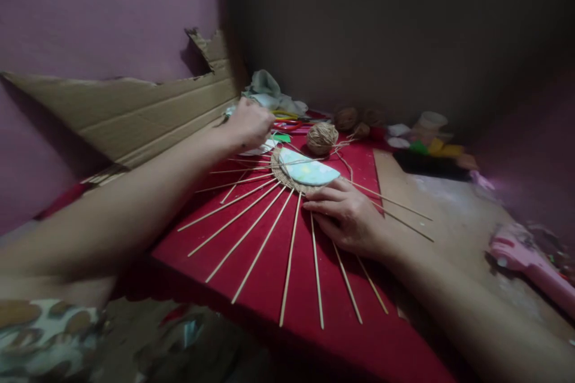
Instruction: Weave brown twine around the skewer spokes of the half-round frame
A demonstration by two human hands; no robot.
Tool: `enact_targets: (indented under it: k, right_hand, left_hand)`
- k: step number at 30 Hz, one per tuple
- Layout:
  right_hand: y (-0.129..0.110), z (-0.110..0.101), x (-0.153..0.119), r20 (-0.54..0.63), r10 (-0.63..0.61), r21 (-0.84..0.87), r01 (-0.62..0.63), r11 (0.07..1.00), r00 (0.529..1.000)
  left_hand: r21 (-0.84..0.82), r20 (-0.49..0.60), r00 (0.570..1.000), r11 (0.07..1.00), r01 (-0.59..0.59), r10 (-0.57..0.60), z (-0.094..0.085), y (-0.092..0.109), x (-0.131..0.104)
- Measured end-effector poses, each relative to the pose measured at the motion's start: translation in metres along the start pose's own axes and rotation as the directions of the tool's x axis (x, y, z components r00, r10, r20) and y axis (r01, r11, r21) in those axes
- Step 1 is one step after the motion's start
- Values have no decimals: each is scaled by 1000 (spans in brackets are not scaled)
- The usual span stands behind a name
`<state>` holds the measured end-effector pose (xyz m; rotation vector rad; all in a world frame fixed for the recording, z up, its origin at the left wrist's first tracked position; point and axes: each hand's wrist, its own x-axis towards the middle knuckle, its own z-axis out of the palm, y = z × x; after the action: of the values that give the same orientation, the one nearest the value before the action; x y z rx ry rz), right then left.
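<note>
A fan-shaped piece lies on a red cloth, with a pale blue patterned half-disc (309, 169) at its centre. A band of woven brown twine (284, 176) curves around its rim, and several thin wooden sticks (265, 243) spread outward from it. My right hand (348, 215) holds the band's near right edge, fingers over the band and sticks. Off to the upper left, my left hand (251, 122) is closed in a fist; a thin strand of twine runs up to it, though its fingertips are hidden. Just behind the piece sits a ball of twine (322, 138).
Torn cardboard (157, 111) leans against the wall at left. Red-handled scissors (287, 125) and crumpled cloth (267, 88) lie at the back. A pink glue gun (530, 257) rests on the board (453, 221) at right, near a black tray (426, 166) and a white cup (431, 124).
</note>
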<state>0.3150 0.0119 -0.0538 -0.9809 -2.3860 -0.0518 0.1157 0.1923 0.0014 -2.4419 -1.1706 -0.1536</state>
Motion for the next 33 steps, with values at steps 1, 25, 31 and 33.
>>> enact_targets:
  k: [1,25,31,33]
  right_hand:
    - [0,0,0,-4,4,3,-4,1000,1000]
    - [-4,-2,4,25,54,-8,-54,998,998]
    - [-7,-3,1,-3,84,98,-84,992,996]
    - [-8,-8,1,-46,142,162,-133,978,989]
  left_hand:
    - [3,-38,999,1000,1,-1,5,4,1]
    - [-515,-184,787,624,-588,589,12,28,-31]
    - [-451,-108,786,675,-584,608,7,29,-34]
    - [-437,-80,801,701,-563,593,3,30,-36]
